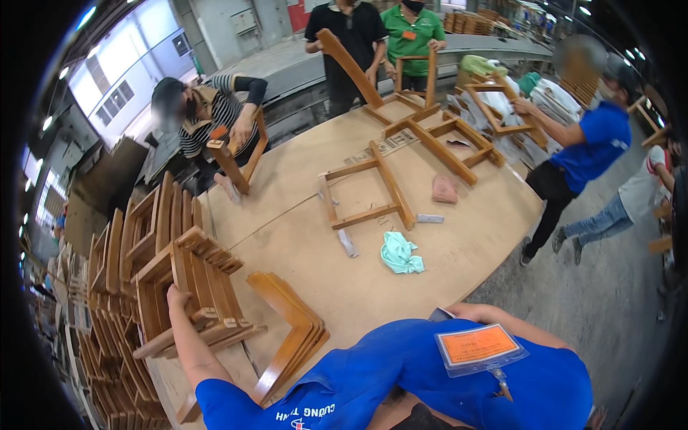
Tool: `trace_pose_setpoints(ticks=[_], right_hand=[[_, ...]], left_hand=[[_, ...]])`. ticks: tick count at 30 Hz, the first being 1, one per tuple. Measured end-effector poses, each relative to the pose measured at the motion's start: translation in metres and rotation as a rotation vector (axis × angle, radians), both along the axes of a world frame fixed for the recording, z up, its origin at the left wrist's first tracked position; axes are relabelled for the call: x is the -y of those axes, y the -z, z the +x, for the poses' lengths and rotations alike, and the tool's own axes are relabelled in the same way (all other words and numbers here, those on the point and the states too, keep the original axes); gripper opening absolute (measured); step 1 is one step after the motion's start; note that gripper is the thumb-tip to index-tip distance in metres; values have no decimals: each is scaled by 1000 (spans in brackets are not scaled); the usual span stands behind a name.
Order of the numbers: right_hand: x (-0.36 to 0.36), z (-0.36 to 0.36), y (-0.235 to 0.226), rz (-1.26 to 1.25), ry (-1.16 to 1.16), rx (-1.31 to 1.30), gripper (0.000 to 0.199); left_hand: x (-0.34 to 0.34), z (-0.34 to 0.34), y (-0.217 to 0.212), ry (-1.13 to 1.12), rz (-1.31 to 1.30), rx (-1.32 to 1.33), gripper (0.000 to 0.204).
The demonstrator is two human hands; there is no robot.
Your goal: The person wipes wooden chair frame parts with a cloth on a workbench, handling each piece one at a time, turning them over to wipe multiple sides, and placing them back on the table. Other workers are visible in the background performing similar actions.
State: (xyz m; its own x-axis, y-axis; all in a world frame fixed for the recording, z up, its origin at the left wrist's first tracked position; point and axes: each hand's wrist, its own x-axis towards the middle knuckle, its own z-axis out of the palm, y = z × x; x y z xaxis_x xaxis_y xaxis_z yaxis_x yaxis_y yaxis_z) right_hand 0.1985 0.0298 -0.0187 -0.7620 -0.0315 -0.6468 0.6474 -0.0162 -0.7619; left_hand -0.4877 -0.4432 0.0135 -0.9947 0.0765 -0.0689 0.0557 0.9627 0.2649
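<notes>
My left hand is closed on the edge of a brown wooden chair frame, one of several stacked together at the table's left side. Beside that stack lies a pile of L-shaped wooden parts, nested into each other. My right hand rests by the near table edge, mostly hidden behind my body. A small dark flat thing shows at its fingers, too little of it to name. Farther in, a single wooden frame lies on the table next to a crumpled mint-green cloth.
The big tan table also bears a pinkish block, small pale blocks and more wooden frames. Several co-workers stand around it, some holding frames. Tall stacks of wooden frames fill the left side.
</notes>
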Motion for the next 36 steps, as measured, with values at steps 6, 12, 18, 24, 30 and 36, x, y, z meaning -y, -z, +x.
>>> trace_pose_setpoints(ticks=[6,12,18,24,30,36], right_hand=[[-14,-14,11,69,-120,20,56],[-33,-27,11,180,-104,-129,43],[-63,-53,21,266,-165,-145,45],[-90,-55,42,182,-438,-122,35],[-152,-34,69,37,-412,-139,38],[-211,-12,77,-47,-450,-137,45]], left_hand=[[-20,13,-14,-73,-57,14,83],[-72,92,-72,132,214,-494,80],[-134,210,-64,373,688,-482,59],[-225,361,-18,838,574,137,27],[-312,474,52,743,500,1176,15],[-360,519,98,503,566,1434,7]])
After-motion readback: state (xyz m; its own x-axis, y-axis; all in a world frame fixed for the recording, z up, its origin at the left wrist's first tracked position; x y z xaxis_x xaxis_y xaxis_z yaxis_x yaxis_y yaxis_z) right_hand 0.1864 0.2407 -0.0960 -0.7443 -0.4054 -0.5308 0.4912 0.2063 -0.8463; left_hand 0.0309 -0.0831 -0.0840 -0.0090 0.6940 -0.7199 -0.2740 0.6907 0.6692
